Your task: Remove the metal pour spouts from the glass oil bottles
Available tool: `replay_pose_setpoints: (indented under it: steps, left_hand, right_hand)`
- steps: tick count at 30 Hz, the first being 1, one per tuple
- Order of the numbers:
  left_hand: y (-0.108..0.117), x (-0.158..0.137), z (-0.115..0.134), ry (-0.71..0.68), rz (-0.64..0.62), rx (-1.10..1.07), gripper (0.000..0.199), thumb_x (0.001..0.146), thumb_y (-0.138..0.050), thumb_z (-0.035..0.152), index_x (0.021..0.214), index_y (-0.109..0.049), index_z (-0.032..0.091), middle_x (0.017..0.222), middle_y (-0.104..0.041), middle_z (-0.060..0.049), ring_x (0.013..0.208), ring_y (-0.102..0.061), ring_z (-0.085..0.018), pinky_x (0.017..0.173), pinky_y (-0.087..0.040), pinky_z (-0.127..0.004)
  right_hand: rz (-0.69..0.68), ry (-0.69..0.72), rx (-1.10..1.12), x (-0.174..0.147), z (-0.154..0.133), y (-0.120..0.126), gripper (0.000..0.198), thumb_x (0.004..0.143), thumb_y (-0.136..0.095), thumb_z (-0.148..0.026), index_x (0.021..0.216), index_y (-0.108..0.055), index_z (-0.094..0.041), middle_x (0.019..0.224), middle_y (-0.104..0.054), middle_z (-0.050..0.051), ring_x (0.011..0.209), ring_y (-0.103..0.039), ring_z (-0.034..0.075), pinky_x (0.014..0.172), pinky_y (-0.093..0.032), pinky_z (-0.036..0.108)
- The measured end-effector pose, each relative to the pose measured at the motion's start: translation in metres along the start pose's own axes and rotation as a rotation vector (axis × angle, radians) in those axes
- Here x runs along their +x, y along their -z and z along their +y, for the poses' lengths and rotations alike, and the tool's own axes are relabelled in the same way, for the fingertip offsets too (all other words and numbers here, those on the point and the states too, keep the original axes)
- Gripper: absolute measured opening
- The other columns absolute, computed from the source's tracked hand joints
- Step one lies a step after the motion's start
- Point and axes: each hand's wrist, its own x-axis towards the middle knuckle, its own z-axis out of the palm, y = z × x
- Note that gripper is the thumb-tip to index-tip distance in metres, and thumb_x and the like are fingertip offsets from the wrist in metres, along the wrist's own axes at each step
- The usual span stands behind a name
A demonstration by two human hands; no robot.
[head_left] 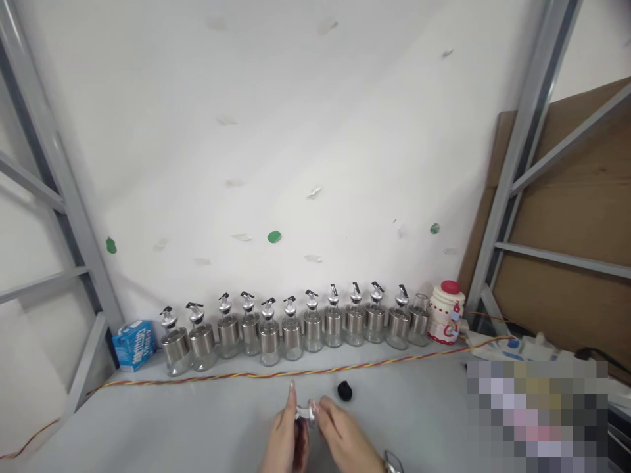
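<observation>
My left hand (284,437) is closed, thumb pointing up, around a small silver-white piece (305,413) low in the middle of the head view. The fingertips of my right hand (340,433) pinch the right end of this same piece. Its exact kind is hard to make out, as fingers cover much of it. Just beyond my right hand a small black round piece (344,391) lies on the grey table (197,420). A watch (393,462) is on my right wrist.
Along the wall stand several glass bottles (270,338) with steel sleeves and pourer tops. An open-necked bottle (420,322) ends the row beside a white and red jar (445,312). A twisted cord (246,375) crosses in front; a blue box (134,346) stands left.
</observation>
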Motion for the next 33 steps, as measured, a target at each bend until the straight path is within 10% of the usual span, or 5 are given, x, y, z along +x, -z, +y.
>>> replay_pose_setpoints:
  steps: [11,17,25,33]
  left_hand:
    - [0.003,-0.009,-0.007,-0.075,-0.068,0.099,0.065,0.061,-0.033,0.075,0.065,-0.060,0.016,0.041,-0.045,0.004,0.036,-0.043,-0.012,0.037,-0.032,-0.023]
    - [0.023,-0.006,-0.005,-0.472,0.010,0.451,0.054,0.062,-0.049,0.064,0.083,-0.064,0.016,0.067,-0.065,-0.008,0.057,-0.056,-0.019,0.054,-0.040,-0.026]
    - [0.013,-0.015,0.002,-0.592,0.037,1.203,0.045,0.085,-0.024,0.039,0.082,-0.064,0.019,0.073,-0.068,-0.012,0.066,-0.063,-0.025,0.053,-0.037,-0.028]
    - [0.015,-0.023,0.015,-0.680,0.095,1.366,0.027,0.084,-0.035,0.039,0.080,-0.054,0.020,0.073,-0.065,-0.003,0.067,-0.061,-0.017,0.056,-0.037,-0.022]
  right_hand:
    - [0.035,-0.010,0.181,-0.007,-0.008,-0.006,0.026,0.083,-0.034,-0.046,0.083,-0.038,-0.020,0.062,-0.049,-0.003,0.058,-0.047,0.012,0.058,-0.036,0.022]
    - [-0.096,0.126,0.129,-0.009,-0.009,0.001,0.046,0.074,-0.051,-0.026,0.116,-0.036,-0.020,0.084,-0.056,0.002,0.067,-0.052,0.013,0.063,-0.040,0.022]
    - [-0.043,0.090,0.014,-0.005,-0.004,-0.016,0.007,0.068,-0.047,-0.018,0.075,-0.044,-0.018,0.073,-0.052,0.001,0.066,-0.049,0.013,0.061,-0.038,0.022]
    - [-0.067,0.012,-0.035,-0.003,0.006,-0.012,0.007,0.074,-0.039,-0.020,0.067,-0.037,-0.019,0.066,-0.048,-0.001,0.061,-0.042,0.011,0.056,-0.032,0.021]
